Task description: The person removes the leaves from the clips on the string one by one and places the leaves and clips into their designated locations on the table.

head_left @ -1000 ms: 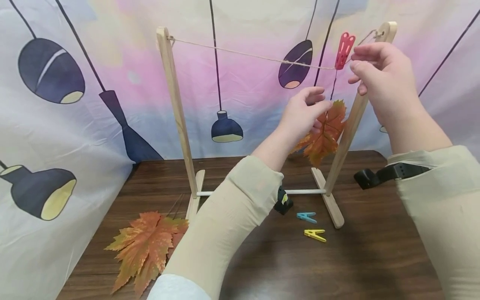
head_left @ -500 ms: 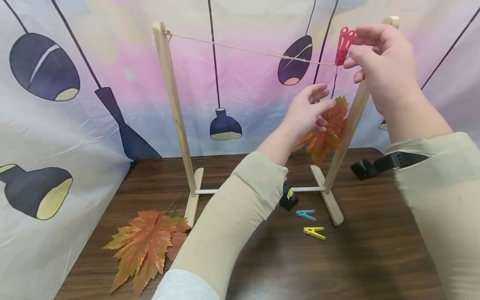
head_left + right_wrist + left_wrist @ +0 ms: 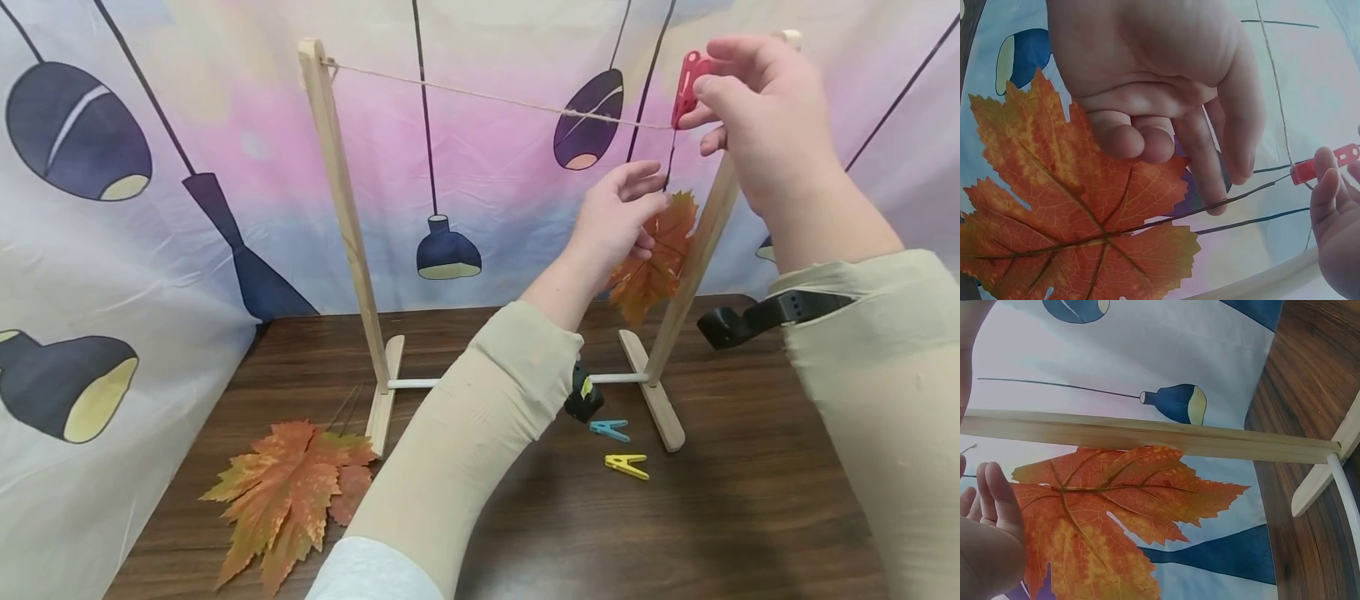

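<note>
The red peg (image 3: 683,96) is at the fingers of my right hand (image 3: 772,125), my thumb overlapping its handle end from the right. I cannot tell whether I pinch it or only touch it. The peg sits upright on the string (image 3: 480,94), with the stem (image 3: 671,158) running down from its lower end to the orange leaf (image 3: 660,258), which hangs below.

My left hand (image 3: 611,212) is beside that stem, lower than the peg, thumb and fingers apart; from the right wrist a fingertip overlaps the stem, though I cannot tell if they touch.

The leaf hangs close to the right post (image 3: 703,250), and my left hand hides part of it. My right hand covers the far end of the string. The left post (image 3: 347,192) is well away. On the table (image 3: 600,550) lie 2 more pegs, blue (image 3: 610,430) and yellow (image 3: 626,466), and at least 2 loose leaves (image 3: 277,483). My left forearm crosses the white rod (image 3: 416,383).

Both my arms reach forward and up, the right hand higher, its palm side turned towards the peg.
</note>
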{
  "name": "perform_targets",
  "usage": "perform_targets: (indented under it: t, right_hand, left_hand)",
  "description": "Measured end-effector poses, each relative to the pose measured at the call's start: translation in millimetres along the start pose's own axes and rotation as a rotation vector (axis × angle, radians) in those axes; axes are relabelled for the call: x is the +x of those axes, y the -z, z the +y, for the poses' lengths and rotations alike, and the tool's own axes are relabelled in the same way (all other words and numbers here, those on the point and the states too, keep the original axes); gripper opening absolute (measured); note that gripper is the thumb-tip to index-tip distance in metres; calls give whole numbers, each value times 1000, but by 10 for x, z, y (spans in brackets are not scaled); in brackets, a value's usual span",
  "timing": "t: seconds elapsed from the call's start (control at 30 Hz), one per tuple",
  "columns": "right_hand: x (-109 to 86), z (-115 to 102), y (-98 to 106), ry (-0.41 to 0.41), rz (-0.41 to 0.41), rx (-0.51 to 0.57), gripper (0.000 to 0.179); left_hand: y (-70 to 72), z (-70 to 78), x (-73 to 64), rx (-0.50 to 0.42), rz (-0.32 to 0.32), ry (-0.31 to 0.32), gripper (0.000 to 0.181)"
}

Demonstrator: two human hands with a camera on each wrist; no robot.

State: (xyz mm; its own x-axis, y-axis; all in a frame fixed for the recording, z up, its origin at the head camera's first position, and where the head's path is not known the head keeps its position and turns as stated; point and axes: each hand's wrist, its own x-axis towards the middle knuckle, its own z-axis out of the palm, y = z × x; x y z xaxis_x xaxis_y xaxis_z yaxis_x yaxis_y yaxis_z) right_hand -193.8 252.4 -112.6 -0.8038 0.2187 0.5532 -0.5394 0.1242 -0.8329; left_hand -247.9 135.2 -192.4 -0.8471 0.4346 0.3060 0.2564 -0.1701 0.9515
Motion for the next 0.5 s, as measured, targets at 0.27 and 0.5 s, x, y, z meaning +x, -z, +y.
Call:
perform_targets:
  t: [0.27,0.5]
  right_hand:
    - [-17,23,-24,-56,-18,51,46]
    - [3,2,-28,-59,-14,115,43]
  left_hand:
    - [-15,-15,-12,17,44,7,38]
    - [-52,-13,1,29,41,-11,34]
